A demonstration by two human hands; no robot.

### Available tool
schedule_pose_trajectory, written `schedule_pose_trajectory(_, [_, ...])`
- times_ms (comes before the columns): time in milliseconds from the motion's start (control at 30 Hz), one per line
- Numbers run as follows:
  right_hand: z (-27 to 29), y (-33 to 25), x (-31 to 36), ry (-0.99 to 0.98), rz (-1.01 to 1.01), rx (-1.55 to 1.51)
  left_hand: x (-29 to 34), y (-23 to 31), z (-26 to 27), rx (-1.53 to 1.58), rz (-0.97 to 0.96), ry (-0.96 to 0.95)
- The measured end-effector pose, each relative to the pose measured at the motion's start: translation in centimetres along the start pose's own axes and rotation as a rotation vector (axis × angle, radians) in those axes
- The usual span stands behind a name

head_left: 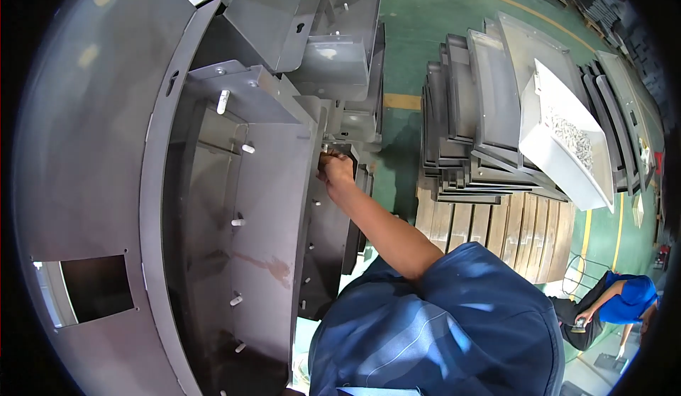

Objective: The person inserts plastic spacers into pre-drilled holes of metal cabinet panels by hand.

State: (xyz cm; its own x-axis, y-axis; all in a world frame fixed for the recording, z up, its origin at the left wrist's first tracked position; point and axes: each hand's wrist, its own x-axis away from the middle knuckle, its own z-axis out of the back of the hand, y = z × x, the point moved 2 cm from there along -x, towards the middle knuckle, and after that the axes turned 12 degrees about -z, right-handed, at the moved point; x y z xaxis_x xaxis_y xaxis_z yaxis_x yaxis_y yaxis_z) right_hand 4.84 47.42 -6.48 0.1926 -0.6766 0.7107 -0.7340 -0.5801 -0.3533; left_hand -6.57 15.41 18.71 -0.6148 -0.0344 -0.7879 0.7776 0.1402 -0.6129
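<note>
My bare right arm reaches up and left to a row of grey sheet-metal housings. My right hand (335,167) is closed, its fingers pinched together at the upper edge of a dark metal panel (323,243). A small pale peg shows at the fingertips, mostly covered by them. More short white pegs (248,149) stick out from the walls of the large open metal housing (269,204) to the left, and several smaller ones run down the dark panel below my hand. My left hand does not show clearly anywhere.
On the right, a white bin (535,123) of small pale pieces rests tilted against stacked metal panels (450,94) on a wooden pallet (496,229). A large metal sheet (92,183) with a square opening stands far left. A person in blue (628,300) is at lower right.
</note>
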Motion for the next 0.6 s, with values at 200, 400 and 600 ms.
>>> schedule_pose_trajectory(200, [-0.1, -0.7, -0.5, -0.018, -0.018, 0.028, 0.0, -0.1, 0.5, -0.015, 0.013, -0.071])
schedule_pose_trajectory(400, [2.4, -0.4, -2.6, -0.202, -0.067, 0.142, -1.6, 1.3, -0.5, -0.028, 0.117, -0.049])
schedule_pose_trajectory(600, [6.8, -3.3, 4.5, -0.529, -0.028, 1.489, -0.1, 0.2, 0.3, 0.067, 0.110, -0.062])
